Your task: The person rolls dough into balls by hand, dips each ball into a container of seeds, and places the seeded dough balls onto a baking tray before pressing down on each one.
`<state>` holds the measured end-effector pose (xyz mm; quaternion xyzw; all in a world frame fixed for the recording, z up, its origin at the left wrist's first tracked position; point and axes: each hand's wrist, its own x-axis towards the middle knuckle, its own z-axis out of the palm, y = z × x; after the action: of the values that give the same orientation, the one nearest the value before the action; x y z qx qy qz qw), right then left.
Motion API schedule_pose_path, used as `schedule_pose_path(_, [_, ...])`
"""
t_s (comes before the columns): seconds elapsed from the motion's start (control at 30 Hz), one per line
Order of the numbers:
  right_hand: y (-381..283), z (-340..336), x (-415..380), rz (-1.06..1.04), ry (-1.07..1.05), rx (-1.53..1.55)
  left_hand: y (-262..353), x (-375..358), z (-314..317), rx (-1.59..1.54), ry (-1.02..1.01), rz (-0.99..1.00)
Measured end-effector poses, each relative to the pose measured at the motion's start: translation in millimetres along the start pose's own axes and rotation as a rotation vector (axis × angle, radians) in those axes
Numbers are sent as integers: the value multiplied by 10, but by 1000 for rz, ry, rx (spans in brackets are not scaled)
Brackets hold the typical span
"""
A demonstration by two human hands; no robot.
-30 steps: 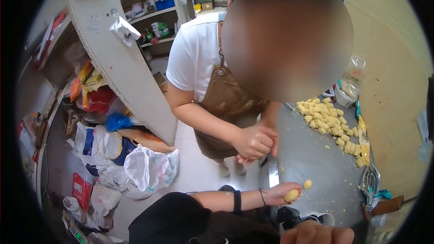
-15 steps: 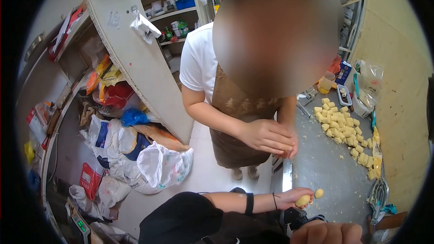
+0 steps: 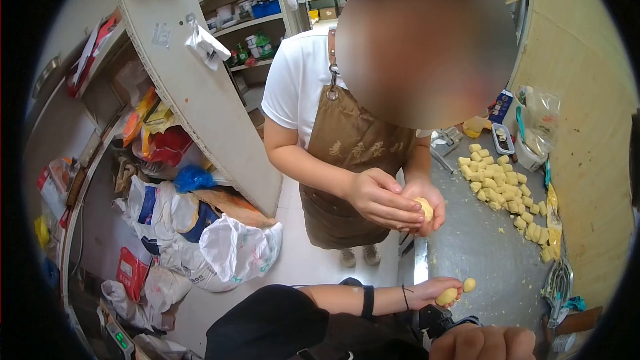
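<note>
My left hand point(image 3: 430, 291), with a thin dark band on the wrist, is closed around a yellow dough piece point(image 3: 446, 297). Just past its fingertips sits a smaller dough ball point(image 3: 469, 285), over the grey worktop point(image 3: 460, 247). At the bottom edge my right hand point(image 3: 483, 343) is curled into a fist, knuckles up; its palm side is hidden, so I cannot tell what is inside. Opposite me, a person in a brown apron point(image 3: 353, 160) cups both hands point(image 3: 393, 203) around another dough ball point(image 3: 424, 209).
Many cut dough pieces point(image 3: 497, 180) lie on the worktop's far right. Near the wall are a small plastic tub point(image 3: 503, 139), a clear bag point(image 3: 540, 117) and a wire whisk point(image 3: 557, 287). Sacks point(image 3: 180, 227) crowd the floor left, beside a tall shelf panel point(image 3: 200, 100).
The other person's hands have parted slightly and now show a dough ball between them; that person has shifted a little. My hands have hardly moved. The view has shifted slightly.
</note>
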<state>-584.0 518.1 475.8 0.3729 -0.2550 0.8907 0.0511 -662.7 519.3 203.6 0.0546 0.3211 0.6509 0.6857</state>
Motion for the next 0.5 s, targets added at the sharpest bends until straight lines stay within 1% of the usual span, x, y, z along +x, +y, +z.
schedule_pose_path(0.2, [-8, 57, -25, -16, 46, -21, 31, -36, 86, 13, 9, -16])
schedule_pose_path(0.3, [0, 6, -27, -29, -18, -10, 24, -31, 95, 31, 11, -23])
schedule_pose_path(0.4, [-4, 52, -38, -34, 14, -19, 7, -32, 96, 35, 4, -18])
schedule_pose_path(0.5, [-11, 50, -47, -44, 3, -25, 6, -27, 93, 46, -1, -19])
